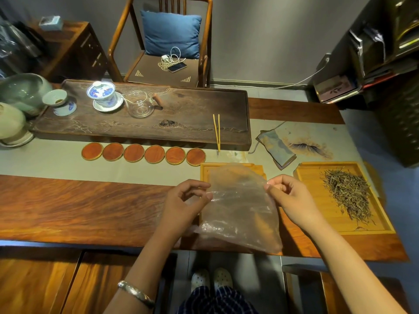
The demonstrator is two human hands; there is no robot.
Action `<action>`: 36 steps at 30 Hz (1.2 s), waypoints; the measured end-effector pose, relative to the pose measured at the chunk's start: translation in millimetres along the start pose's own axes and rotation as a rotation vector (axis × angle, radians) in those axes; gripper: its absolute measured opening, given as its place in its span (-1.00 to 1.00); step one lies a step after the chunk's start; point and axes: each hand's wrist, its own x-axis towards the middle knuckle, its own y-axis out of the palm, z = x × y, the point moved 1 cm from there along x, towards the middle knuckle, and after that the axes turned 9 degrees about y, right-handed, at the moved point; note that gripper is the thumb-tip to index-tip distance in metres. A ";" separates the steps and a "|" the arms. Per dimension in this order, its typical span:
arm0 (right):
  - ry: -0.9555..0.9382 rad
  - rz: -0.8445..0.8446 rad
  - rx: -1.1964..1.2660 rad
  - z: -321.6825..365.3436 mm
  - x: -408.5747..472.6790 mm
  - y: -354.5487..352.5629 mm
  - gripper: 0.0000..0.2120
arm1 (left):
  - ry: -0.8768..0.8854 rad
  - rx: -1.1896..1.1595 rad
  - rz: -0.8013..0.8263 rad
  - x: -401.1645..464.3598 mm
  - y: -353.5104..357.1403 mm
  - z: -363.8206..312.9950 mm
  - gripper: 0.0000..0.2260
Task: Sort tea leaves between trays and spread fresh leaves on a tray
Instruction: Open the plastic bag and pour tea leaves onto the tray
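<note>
Clear plastic, crumpled and filmy, makes up the bag [238, 207] that the person holds up over the near edge of the bench [79, 205]. The left hand [183, 200] pinches the bag's left upper edge between thumb and forefinger, the other fingers [181, 189] loosely curled behind. The right hand [288, 196] pinches the right upper edge the same way, its fingers bent inward and closed on the plastic. Whether the bag holds anything cannot be told through the film.

Behind the bag lies a light wooden tray [226, 166], mostly hidden by the plastic, only its far rim showing. Near the bench's right end sits a second wooden tray [313, 196], well apart from the hands, and a heap of dry tea leaves [347, 193] lies toward its right side.

A row of six round reddish coasters [144, 153] runs along the pale runner [45, 159] at mid-bench. Beyond them stands a dark wooden tea tray [192, 114] carrying a blue-and-white lidded cup [103, 94] on its saucer, a glass pitcher [139, 106] beside it and a small cup [54, 97] at its left end. Yellow tweezers [217, 130] rest over the dark tray's right near edge. A folded cloth pouch [275, 148] lies on the runner to the right of the tweezers.
</note>
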 end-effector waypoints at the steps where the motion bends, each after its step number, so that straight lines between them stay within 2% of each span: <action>1: -0.029 0.003 -0.007 1.5 -0.6 3.7 -0.91 | 0.001 0.015 -0.010 -0.7 -3.9 0.0 -0.80; 5: -0.068 0.060 0.005 13.6 2.3 32.3 -0.91 | 0.009 0.073 -0.072 -3.2 -29.6 4.6 -0.73; 11: -0.054 0.115 -0.060 32.9 27.2 113.7 -0.88 | -0.021 0.177 -0.291 0.6 -85.1 38.3 -0.72; 14: -0.051 0.117 -0.046 35.5 46.9 161.4 -0.91 | -0.070 0.317 -0.353 6.1 -110.6 64.5 -0.69; 16: -0.073 0.119 -0.129 32.2 59.7 188.5 -0.89 | -0.091 0.484 -0.363 10.6 -120.4 80.0 -0.66; 18: -0.100 0.145 -0.238 25.7 68.3 209.0 -0.81 | -0.074 0.699 -0.331 14.7 -122.1 93.5 -0.64; 20: -0.114 0.165 -0.305 14.7 73.6 221.9 -0.74 | -0.016 0.861 -0.232 17.4 -114.6 103.1 -0.63; 23: -0.151 0.161 -0.390 -1.9 77.0 232.0 -0.78 | 0.014 0.998 -0.031 17.4 -98.2 116.8 -0.62; 27: -0.185 0.177 -0.442 -13.3 79.5 236.8 -0.85 | -0.058 1.169 0.190 15.4 -86.1 145.6 -0.49; 33: -0.208 0.204 -0.585 -10.9 88.0 231.5 -0.77 | -0.191 1.186 0.241 8.3 -74.3 177.5 -0.44; 34: -0.244 0.189 -0.625 -9.8 87.9 230.6 -0.75 | -0.196 1.199 0.235 6.7 -72.5 181.0 -0.44; 36: -0.470 0.107 -0.746 -9.5 85.7 231.1 -0.64 | -0.194 1.228 0.213 5.0 -69.8 185.7 -0.43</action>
